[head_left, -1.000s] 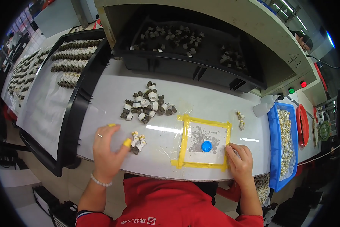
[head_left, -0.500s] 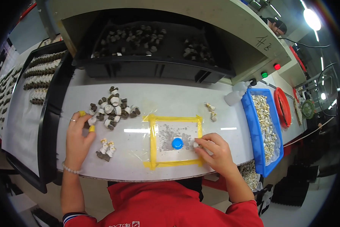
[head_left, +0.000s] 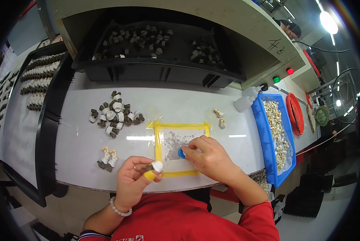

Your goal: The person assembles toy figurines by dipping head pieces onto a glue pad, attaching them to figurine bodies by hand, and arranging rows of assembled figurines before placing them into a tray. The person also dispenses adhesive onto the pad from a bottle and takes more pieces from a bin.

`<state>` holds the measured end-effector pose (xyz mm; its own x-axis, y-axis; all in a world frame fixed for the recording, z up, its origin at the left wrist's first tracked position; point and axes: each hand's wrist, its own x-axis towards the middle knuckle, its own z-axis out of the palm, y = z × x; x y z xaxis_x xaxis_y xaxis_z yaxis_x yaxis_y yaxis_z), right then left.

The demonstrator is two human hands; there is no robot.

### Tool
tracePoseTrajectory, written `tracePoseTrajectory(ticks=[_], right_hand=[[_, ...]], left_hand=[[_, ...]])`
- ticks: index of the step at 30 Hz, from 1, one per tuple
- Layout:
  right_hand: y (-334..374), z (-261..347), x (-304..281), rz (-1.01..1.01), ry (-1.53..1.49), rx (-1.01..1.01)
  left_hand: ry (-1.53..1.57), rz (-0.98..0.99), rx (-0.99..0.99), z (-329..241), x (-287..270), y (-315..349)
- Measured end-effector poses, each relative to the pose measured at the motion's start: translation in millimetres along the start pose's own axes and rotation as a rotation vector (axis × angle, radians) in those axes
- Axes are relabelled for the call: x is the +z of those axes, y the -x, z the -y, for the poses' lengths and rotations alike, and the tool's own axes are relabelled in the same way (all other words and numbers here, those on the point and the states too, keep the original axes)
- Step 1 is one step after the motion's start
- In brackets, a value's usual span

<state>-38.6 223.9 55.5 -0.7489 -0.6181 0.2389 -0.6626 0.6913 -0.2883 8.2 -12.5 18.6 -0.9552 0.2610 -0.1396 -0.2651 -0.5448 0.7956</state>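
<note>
My left hand (head_left: pixel 135 174), with yellow tape on its fingers, pinches a white-and-brown figurine base (head_left: pixel 157 166) at the near left of the yellow-taped frame. My right hand (head_left: pixel 208 156) is closed at a small blue cap (head_left: pixel 181 153) inside that frame; its fingers hide the small white piece they held just before. To the left lies a pile of white-and-brown figurine bases (head_left: pixel 117 116). In front of the pile, two joined figurines (head_left: pixel 107 159) with pale-gold tops rest side by side. A few white-and-gold figurine tops (head_left: pixel 220 119) lie beyond my right hand.
Yellow tape (head_left: pixel 157 146) borders a grey-spotted patch of the table. A blue bin (head_left: pixel 270 140) of white-and-gold pieces stands right, beside white squeeze bottles (head_left: pixel 244 102). Black trays (head_left: pixel 160 70) (head_left: pixel 47 132) hold figurine parts at the back and left. A red dish (head_left: pixel 295 114) lies beyond the bin.
My left hand has left the pile's near side and come right toward the taped frame with a figurine base. My right hand has moved left onto the blue cap.
</note>
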Motion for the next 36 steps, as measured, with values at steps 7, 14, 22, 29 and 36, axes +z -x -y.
tracePoseTrajectory(ticks=[7,14,22,29,36], right_hand=[[1.9,2.1,-2.5,-0.079,-0.088,0.076],[8.2,2.0,-1.8,-0.094,-0.188,0.131],[9.5,16.0,-9.6,-0.079,-0.742,0.321],[9.2,19.3,-8.8,-0.026,-0.793,0.295],[8.6,21.9,-6.0,-0.001,-0.767,0.298]], left_hand=[[-0.015,0.06,-0.091,14.5,14.2,-7.7],[0.015,0.008,-0.09,20.3,14.2,-10.0],[0.007,0.023,-0.098,20.8,13.0,-10.0],[0.009,0.063,-0.083,21.8,10.3,-9.8],[0.017,0.087,-0.111,20.7,9.7,-10.1]])
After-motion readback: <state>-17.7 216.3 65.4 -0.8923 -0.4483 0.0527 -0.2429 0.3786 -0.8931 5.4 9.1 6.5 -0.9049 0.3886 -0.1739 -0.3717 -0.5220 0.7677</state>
